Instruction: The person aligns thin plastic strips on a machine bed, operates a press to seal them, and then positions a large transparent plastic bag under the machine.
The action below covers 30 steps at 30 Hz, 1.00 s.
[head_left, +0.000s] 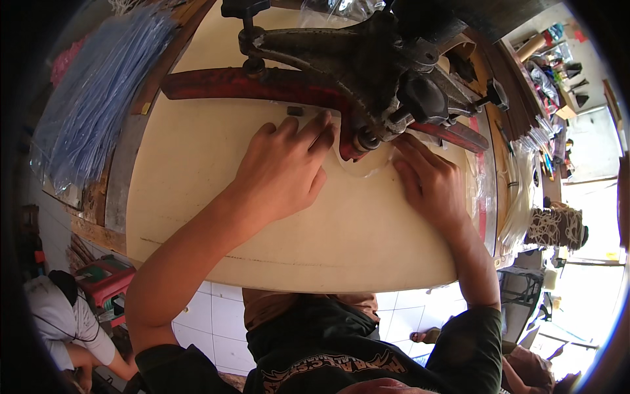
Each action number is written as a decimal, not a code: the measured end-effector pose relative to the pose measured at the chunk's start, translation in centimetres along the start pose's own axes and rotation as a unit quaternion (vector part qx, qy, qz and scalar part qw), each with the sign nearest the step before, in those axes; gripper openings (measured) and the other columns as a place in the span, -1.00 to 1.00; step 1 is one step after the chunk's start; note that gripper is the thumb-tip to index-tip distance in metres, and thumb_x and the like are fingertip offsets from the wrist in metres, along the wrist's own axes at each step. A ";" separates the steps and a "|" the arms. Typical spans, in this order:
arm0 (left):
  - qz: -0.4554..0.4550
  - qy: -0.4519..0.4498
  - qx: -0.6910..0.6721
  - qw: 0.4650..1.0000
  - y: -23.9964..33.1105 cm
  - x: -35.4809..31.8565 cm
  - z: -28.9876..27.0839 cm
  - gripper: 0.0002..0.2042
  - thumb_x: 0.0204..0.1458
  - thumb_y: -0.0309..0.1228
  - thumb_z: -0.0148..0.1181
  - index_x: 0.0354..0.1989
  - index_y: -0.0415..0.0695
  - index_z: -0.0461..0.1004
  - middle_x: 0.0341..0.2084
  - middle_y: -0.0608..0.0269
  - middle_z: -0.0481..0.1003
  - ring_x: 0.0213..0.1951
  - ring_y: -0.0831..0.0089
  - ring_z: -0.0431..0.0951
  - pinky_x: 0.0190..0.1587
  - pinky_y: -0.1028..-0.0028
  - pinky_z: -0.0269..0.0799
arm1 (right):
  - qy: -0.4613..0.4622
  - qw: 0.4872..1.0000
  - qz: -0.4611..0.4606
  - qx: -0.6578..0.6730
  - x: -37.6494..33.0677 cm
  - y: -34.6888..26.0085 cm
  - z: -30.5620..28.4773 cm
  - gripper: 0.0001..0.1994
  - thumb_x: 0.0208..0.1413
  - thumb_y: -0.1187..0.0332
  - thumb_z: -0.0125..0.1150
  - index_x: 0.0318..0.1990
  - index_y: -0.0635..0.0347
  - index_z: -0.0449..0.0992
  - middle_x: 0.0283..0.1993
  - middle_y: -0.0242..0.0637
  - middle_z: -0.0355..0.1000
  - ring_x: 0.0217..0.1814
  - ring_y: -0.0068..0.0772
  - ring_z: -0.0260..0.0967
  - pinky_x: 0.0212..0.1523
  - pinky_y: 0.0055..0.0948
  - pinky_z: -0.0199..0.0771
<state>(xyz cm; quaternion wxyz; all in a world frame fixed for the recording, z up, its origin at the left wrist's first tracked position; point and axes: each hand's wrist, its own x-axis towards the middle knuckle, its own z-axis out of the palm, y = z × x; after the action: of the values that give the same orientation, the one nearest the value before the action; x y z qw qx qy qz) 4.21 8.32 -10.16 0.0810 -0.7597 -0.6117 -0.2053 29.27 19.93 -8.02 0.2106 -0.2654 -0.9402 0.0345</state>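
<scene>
Hands: left hand [283,167], right hand [430,184] spread flat, pressing clear plastic [364,167] under press machine [367,59].

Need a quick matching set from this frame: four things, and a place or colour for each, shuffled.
Things:
1. left hand
2. right hand
3. bundle of blue strips
4. press arm

Descriptions:
A. red, running across the cream tabletop
B. lying beyond the table's left edge
C. flat on the tabletop, left of the press head
D. flat on clear plastic sheet, right of the press head

Pairs: 1-C, 2-D, 3-B, 4-A
</scene>
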 end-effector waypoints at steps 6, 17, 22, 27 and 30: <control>-0.002 -0.002 -0.004 1.000 0.0 -0.1 0.0 -0.51 -0.10 -0.50 0.16 0.10 -0.30 0.47 0.16 0.08 0.47 -0.22 0.19 0.55 -0.22 0.27 0.52 | 0.004 1.000 -0.008 0.001 0.0 0.1 0.1 -0.71 0.15 0.38 0.27 0.04 0.13 0.58 0.11 -0.23 0.56 -0.27 -0.07 0.62 -0.30 -0.25 0.65; -0.003 -0.001 -0.009 1.000 0.1 0.0 -0.1 -0.49 -0.10 -0.50 0.15 0.14 -0.30 0.44 0.16 0.08 0.46 -0.21 0.17 0.55 -0.22 0.27 0.53 | -0.004 1.000 -0.001 0.002 0.0 0.1 -0.1 -0.71 0.15 0.37 0.28 0.03 0.12 0.59 0.11 -0.23 0.56 -0.26 -0.07 0.62 -0.29 -0.25 0.65; 0.000 0.002 -0.005 1.000 0.0 0.0 0.0 -0.49 -0.10 -0.50 0.16 0.13 -0.29 0.45 0.14 0.08 0.47 -0.22 0.18 0.54 -0.23 0.27 0.53 | -0.001 1.000 -0.001 -0.008 0.0 0.2 -0.2 -0.71 0.15 0.35 0.29 0.03 0.11 0.60 0.11 -0.26 0.57 -0.29 -0.10 0.62 -0.31 -0.27 0.64; -0.001 0.000 -0.003 1.000 0.0 0.0 0.0 -0.51 -0.11 -0.50 0.16 0.11 -0.29 0.46 0.15 0.05 0.48 -0.23 0.17 0.54 -0.24 0.27 0.53 | -0.005 1.000 0.005 -0.005 0.0 0.1 -0.2 -0.71 0.15 0.34 0.29 0.04 0.11 0.60 0.11 -0.27 0.57 -0.30 -0.12 0.62 -0.31 -0.28 0.64; -0.001 0.001 -0.002 1.000 0.0 0.0 0.0 -0.51 -0.11 -0.50 0.16 0.10 -0.29 0.47 0.15 0.04 0.48 -0.22 0.17 0.54 -0.24 0.27 0.53 | -0.004 1.000 0.004 -0.005 -0.1 0.3 -0.1 -0.71 0.15 0.34 0.29 0.03 0.11 0.60 0.11 -0.28 0.57 -0.30 -0.12 0.62 -0.32 -0.28 0.64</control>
<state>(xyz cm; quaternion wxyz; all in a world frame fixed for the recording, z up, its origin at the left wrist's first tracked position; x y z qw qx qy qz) 4.23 8.28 -10.20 0.0800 -0.7588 -0.6123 -0.2069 29.47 20.12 -8.03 0.2052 -0.2701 -0.9402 0.0316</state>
